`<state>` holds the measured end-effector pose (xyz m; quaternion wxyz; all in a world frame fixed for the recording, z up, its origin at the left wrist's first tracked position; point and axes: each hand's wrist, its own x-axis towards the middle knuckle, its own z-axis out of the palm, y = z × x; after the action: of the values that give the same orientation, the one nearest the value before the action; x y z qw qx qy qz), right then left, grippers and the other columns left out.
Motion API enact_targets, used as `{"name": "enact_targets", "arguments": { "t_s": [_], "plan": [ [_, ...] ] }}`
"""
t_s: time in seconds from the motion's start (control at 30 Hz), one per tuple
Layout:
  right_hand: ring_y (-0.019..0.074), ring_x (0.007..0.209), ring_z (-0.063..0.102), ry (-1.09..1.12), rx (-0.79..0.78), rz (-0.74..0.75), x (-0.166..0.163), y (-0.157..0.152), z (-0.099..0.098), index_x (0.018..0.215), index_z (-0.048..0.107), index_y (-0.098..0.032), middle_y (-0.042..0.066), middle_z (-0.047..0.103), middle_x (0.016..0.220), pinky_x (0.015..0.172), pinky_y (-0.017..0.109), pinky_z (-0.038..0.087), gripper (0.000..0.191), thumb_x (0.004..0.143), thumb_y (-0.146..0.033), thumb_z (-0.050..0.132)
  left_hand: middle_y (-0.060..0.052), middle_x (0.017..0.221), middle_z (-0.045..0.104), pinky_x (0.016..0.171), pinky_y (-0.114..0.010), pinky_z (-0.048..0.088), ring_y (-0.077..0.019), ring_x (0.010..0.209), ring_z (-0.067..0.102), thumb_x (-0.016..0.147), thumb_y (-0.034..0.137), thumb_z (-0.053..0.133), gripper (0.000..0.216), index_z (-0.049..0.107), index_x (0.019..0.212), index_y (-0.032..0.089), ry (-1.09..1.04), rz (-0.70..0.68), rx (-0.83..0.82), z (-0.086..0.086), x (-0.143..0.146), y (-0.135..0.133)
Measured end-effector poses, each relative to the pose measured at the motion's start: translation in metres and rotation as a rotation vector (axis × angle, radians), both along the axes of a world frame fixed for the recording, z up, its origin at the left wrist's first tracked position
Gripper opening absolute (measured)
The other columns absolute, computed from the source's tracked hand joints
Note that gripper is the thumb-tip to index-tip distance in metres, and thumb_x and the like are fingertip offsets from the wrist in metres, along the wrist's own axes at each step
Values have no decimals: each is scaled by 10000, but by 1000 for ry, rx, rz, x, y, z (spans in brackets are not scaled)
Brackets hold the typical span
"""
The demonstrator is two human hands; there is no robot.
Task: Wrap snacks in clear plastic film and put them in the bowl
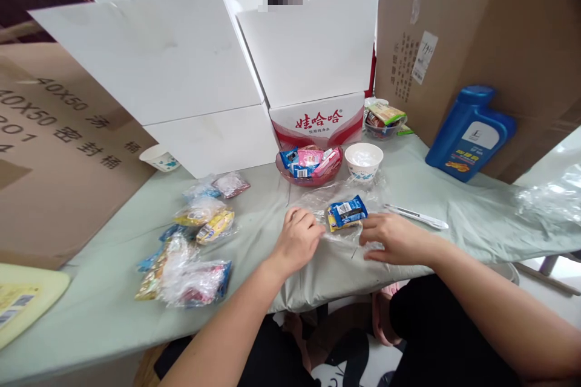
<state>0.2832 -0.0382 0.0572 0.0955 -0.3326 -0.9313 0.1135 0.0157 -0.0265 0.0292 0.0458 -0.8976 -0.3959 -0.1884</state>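
A blue snack packet (351, 210) lies partly over a yellow snack packet (334, 221), both resting on a spread sheet of clear plastic film (313, 196). At the film's left edge, my left hand (297, 239) has its fingers curled in, gripping the film. My right hand (394, 239) is on the other side, fingertips close to the packets and touching the film, with a gap between thumb and fingers. Just behind stand a reddish clear bowl (308, 180) of blue and pink packets and a white paper cup (364, 163).
Several film-wrapped snack bundles (195, 278) lie on the left. A white pen (417, 216) sits right of the film. White boxes (181, 72) stand behind, with a blue jug (469, 133) and a large carton (454, 42) on the right. Another snack bowl (384, 131) is further back.
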Motion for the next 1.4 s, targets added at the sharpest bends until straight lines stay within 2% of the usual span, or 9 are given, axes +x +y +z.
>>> {"name": "enact_targets", "arguments": {
  "t_s": [0.13,0.27,0.43,0.53,0.63,0.93,1.07,1.17,1.4],
  "plan": [
    [161,625,620,-55,-208,-47,7,-9,13,908,734,-267,-7,694,725,573,273,409,206,768,-417,722,-55,862,596,787,-376,456,-235,903,556,797,165,635,104,654,702,205,116,-127,-240,32,-3,-33],
    [172,746,628,160,-7,-126,-2,0,6,1003,695,-226,45,697,866,671,290,457,259,941,-407,520,4,748,612,686,-308,472,-175,744,598,838,384,667,174,672,786,218,117,-234,-465,48,1,-53],
    [294,1173,519,186,259,-197,-34,20,-28,1239,593,-190,143,596,1257,970,466,422,359,896,-298,590,-110,1135,648,919,-429,478,-273,1095,585,933,278,518,207,630,1085,192,-75,-35,-193,18,9,-25],
    [323,1198,507,108,233,-261,-44,28,-40,1310,539,-164,166,552,1328,984,506,418,506,834,-287,657,-181,1470,422,1051,-580,357,-399,1371,357,799,479,685,709,427,1400,206,3,48,-210,-12,1,-6],
    [291,1175,542,131,171,-287,-42,32,-42,1326,513,-172,153,568,1316,979,466,440,505,850,-300,625,-195,1534,323,1086,-600,299,-423,1409,283,712,634,697,953,313,1479,218,63,104,-299,-29,-12,0],
    [257,820,655,671,-211,-723,-26,65,-41,1093,553,-165,104,694,920,741,399,530,364,835,-421,539,-196,1507,379,1073,-635,290,-473,1393,281,637,629,755,940,449,1411,192,90,139,-430,-14,-15,-7],
    [208,740,635,848,-335,-672,-45,90,-15,955,523,-196,42,660,823,665,368,552,336,882,-503,408,-193,1516,366,1071,-638,288,-472,1399,269,638,629,752,941,438,1417,204,91,140,-446,-10,-13,-6],
    [222,840,621,893,-202,-686,-77,115,24,972,524,-194,53,653,918,739,370,535,319,859,-488,476,-196,1535,329,1075,-649,267,-475,1408,241,658,641,728,941,420,1430,200,126,139,-473,-10,-13,-6],
    [305,1095,582,505,-145,-717,-151,170,79,1310,417,-83,203,611,1203,920,428,447,532,941,-466,440,-176,1571,256,1129,-596,216,-424,1447,167,701,643,697,966,356,1472,169,242,197,-549,2,-7,-8]
  ]
}}
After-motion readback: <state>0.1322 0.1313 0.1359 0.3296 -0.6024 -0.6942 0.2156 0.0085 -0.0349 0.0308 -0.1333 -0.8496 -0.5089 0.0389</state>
